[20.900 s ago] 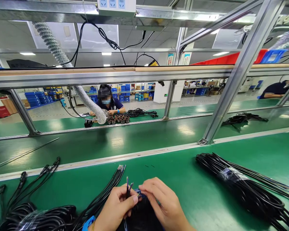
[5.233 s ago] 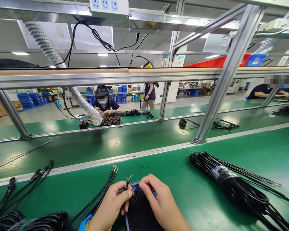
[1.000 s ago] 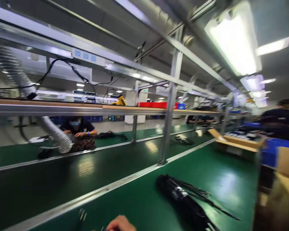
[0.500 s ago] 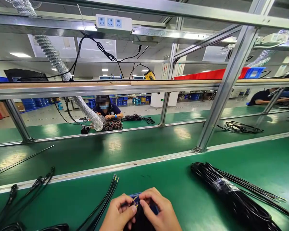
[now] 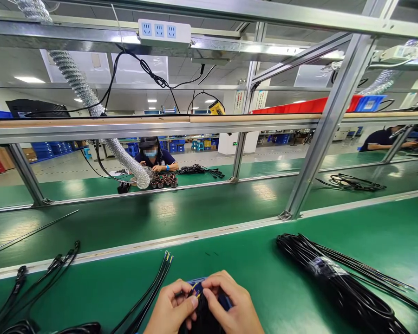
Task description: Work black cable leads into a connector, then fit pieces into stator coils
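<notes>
My left hand [image 5: 170,310] and my right hand [image 5: 230,308] meet at the bottom middle over the green bench [image 5: 251,260]. Both pinch the coloured wire ends [image 5: 197,290] of a black cable [image 5: 204,315] that runs down between them. A small blue part [image 5: 195,281] shows just behind the fingertips. A few finished black cables [image 5: 149,292] with stripped tips lie just left of my left hand.
A thick wrapped bundle of black cables [image 5: 334,278] lies at the right. More cables with plugs [image 5: 38,278] lie at the far left. A metal frame post [image 5: 320,134] stands ahead. Beyond the conveyor [image 5: 160,213], a person [image 5: 153,155] works near a silver duct hose [image 5: 101,120].
One second ago the view swung right and up, away from my hands; it is back on the bench. Since half a second ago my hands have hardly moved.
</notes>
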A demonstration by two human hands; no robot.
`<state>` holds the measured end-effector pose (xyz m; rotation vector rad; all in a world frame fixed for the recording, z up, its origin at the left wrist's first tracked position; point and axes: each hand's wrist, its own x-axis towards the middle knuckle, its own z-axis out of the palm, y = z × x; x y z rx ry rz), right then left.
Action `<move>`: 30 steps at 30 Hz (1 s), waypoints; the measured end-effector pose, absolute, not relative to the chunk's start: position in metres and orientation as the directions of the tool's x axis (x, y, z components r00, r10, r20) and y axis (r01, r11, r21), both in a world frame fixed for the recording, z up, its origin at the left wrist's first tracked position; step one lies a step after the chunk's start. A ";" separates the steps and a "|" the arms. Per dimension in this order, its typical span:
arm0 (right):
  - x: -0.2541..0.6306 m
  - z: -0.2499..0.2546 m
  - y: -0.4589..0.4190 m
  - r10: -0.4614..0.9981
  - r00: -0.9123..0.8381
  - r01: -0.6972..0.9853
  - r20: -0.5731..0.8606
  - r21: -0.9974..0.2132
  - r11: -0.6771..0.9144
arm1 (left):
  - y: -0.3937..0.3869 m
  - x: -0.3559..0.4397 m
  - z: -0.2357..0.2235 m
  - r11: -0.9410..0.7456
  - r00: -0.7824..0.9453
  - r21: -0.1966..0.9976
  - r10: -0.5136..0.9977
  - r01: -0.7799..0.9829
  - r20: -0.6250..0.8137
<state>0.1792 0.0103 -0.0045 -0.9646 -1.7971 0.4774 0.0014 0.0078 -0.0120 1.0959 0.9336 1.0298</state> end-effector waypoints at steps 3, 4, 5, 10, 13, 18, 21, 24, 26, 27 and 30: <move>0.179 -0.005 0.011 0.792 -0.177 0.389 0.585 -0.697 0.602 | 0.007 0.002 -0.011 0.121 0.241 0.976 0.968 -0.184 -0.075; 0.179 -0.005 0.012 0.793 -0.182 0.387 0.581 -0.699 0.601 | 0.007 0.002 -0.011 0.119 0.236 0.975 0.969 -0.188 -0.073; 0.179 -0.005 0.012 0.797 -0.188 0.384 0.574 -0.704 0.597 | 0.007 0.002 -0.010 0.120 0.232 0.974 0.970 -0.193 -0.074; 0.179 -0.005 0.010 0.822 -0.183 0.373 0.540 -0.735 0.566 | 0.006 0.002 -0.009 0.119 0.235 0.973 0.969 -0.196 -0.071; 0.179 -0.004 0.009 0.827 -0.186 0.372 0.530 -0.741 0.558 | 0.006 0.002 -0.009 0.103 0.229 0.975 0.972 -0.195 -0.057; 0.179 -0.003 0.009 0.833 -0.185 0.374 0.521 -0.746 0.550 | 0.006 0.002 -0.009 0.105 0.230 0.974 0.971 -0.203 -0.056; 0.176 -0.004 0.009 0.847 -0.214 0.381 0.486 -0.757 0.531 | 0.005 0.003 -0.009 0.107 0.223 0.972 0.973 -0.211 -0.059; 0.173 -0.006 0.009 0.877 -0.224 0.348 0.425 -0.805 0.480 | 0.005 0.003 -0.008 0.105 0.216 0.973 0.975 -0.207 -0.059; 0.172 -0.008 0.009 0.900 -0.190 0.306 0.391 -0.848 0.433 | 0.005 0.002 -0.007 0.119 0.221 0.972 0.973 -0.201 -0.073; 0.173 -0.009 0.010 0.911 -0.163 0.285 0.378 -0.866 0.410 | 0.006 0.001 -0.006 0.129 0.225 0.971 0.971 -0.200 -0.082; 0.176 -0.010 0.011 0.928 -0.069 0.227 0.367 -0.900 0.373 | 0.005 0.000 -0.005 0.154 0.250 0.970 0.963 -0.188 -0.105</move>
